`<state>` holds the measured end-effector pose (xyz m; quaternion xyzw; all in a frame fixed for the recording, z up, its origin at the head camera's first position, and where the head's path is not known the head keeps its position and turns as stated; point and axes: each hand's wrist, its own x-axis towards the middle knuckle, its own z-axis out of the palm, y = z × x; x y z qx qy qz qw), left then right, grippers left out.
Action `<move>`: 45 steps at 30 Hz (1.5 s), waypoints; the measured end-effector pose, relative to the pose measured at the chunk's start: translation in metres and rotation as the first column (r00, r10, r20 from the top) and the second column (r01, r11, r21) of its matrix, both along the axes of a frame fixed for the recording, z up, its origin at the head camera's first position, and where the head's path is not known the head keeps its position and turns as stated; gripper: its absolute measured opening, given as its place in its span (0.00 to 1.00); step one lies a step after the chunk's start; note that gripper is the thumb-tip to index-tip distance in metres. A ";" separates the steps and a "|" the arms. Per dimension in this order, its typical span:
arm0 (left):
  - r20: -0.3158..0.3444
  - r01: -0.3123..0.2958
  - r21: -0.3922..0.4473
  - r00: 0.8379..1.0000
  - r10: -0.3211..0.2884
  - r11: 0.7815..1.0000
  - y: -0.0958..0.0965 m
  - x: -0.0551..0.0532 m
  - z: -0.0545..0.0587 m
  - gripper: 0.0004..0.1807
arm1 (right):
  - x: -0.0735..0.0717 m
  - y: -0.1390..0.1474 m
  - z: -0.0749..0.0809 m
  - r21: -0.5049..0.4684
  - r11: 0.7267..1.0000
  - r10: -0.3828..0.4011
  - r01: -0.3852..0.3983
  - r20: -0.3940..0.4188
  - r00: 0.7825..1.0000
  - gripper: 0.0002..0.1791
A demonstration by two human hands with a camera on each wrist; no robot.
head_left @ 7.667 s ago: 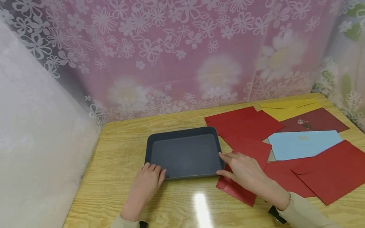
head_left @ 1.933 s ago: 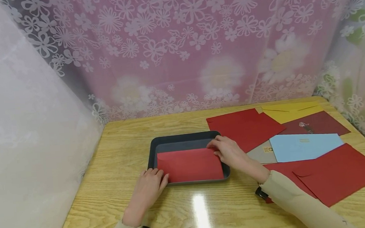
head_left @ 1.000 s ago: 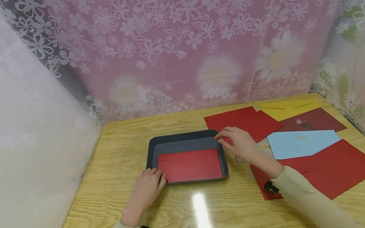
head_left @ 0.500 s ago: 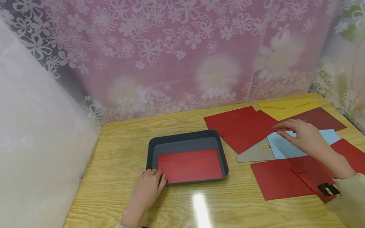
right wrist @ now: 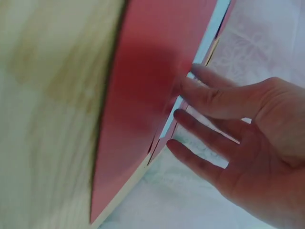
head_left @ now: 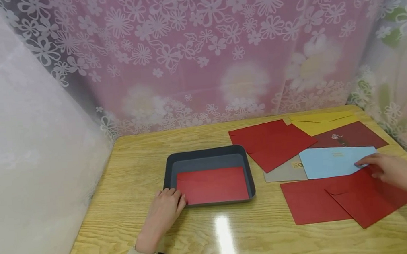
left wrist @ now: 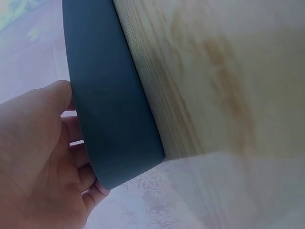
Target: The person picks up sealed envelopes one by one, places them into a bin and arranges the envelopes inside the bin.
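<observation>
A dark grey tray [head_left: 205, 152] lies on the table with a red envelope [head_left: 211, 186] flat inside it. My left hand [head_left: 161, 211] grips the tray's near-left corner, its fingers bent over the rim; in the left wrist view the thumb lies at the rim of the dark wall [left wrist: 109, 95]. At the far right, my right hand [head_left: 392, 171] is over the light blue envelope [head_left: 331, 162] and the large red envelope [head_left: 369, 197]. The right wrist view shows its fingers [right wrist: 205, 133] spread and holding nothing; whether the fingertips touch paper is unclear.
Right of the tray lie another red envelope [head_left: 270, 141], a grey one [head_left: 283, 172], a yellow one [head_left: 324, 122], a maroon one [head_left: 356, 134] and a further red one [head_left: 315, 204], partly overlapping. Curtains [head_left: 192, 83] hang behind the wooden table [head_left: 137, 157].
A red envelope from the right side now lies in the tray. My right hand has let it go and moved right to the other envelopes. The left hand stays on the tray's corner.
</observation>
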<state>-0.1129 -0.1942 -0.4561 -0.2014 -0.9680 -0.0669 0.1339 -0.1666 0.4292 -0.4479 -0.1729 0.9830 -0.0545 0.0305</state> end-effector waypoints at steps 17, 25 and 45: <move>-0.010 0.006 -0.003 1.000 -0.006 1.000 -0.001 0.000 0.000 0.21 | 0.012 0.007 -0.007 -0.001 1.000 -0.029 0.029 0.004 1.000 0.24; 0.007 0.002 -0.012 1.000 -0.002 1.000 -0.001 0.000 0.001 0.21 | 0.012 -0.003 -0.004 -0.053 0.998 -0.026 0.026 0.009 1.000 0.23; 0.003 -0.003 -0.008 1.000 0.003 1.000 0.000 0.001 0.001 0.21 | 0.007 -0.049 0.013 -0.257 0.960 0.017 -0.107 -0.329 0.944 0.13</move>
